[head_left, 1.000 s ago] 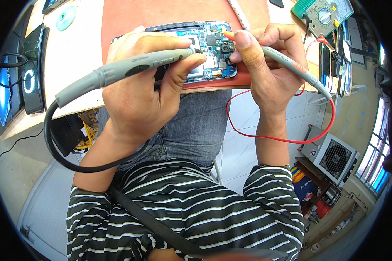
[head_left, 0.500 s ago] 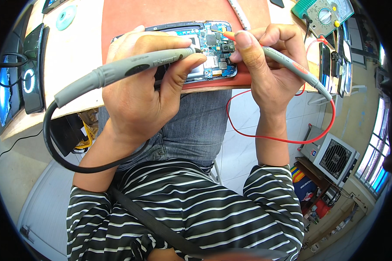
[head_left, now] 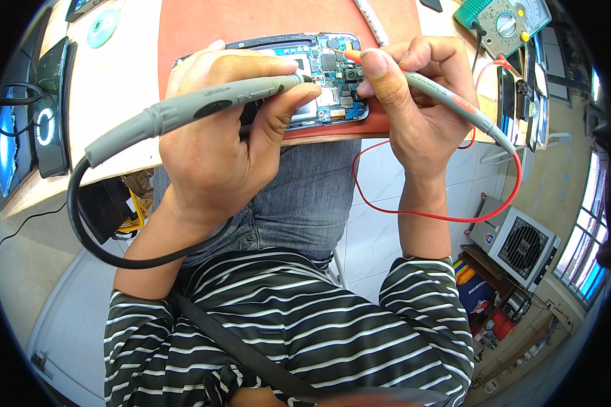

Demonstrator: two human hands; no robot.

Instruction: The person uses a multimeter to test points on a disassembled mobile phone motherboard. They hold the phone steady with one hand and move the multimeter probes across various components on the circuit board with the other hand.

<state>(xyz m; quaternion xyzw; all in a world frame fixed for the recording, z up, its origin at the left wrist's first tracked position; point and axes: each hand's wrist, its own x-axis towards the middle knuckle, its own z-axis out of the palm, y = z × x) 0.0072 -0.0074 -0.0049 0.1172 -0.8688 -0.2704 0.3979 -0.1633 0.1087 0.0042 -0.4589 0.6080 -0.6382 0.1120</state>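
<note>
L hand [head_left: 210, 149]: gripping grey probe [head_left: 163, 119], blk lead [head_left: 76, 210]
R hand [head_left: 424, 112]: gripping red-lead probe [head_left: 447, 98], tip nr board [head_left: 328, 62]
Phone [head_left: 326, 112]: opened, nr desk [head_left: 119, 129] front edge
Meter [head_left: 495, 30]: nr R edge

The view shows two hands: the left hand [head_left: 214, 146] between ten and eleven o'clock, the right hand [head_left: 428, 102] between one and two. Two test probes [head_left: 176, 114], one per hand. Two leads: one black lead [head_left: 76, 207] at nine, one red lead [head_left: 475, 220] at three. One opened phone [head_left: 329, 95] and one red mat [head_left: 251, 17], both at twelve. One multimeter [head_left: 506, 27] between one and two. One teal disc [head_left: 108, 30] between ten and eleven.
</note>
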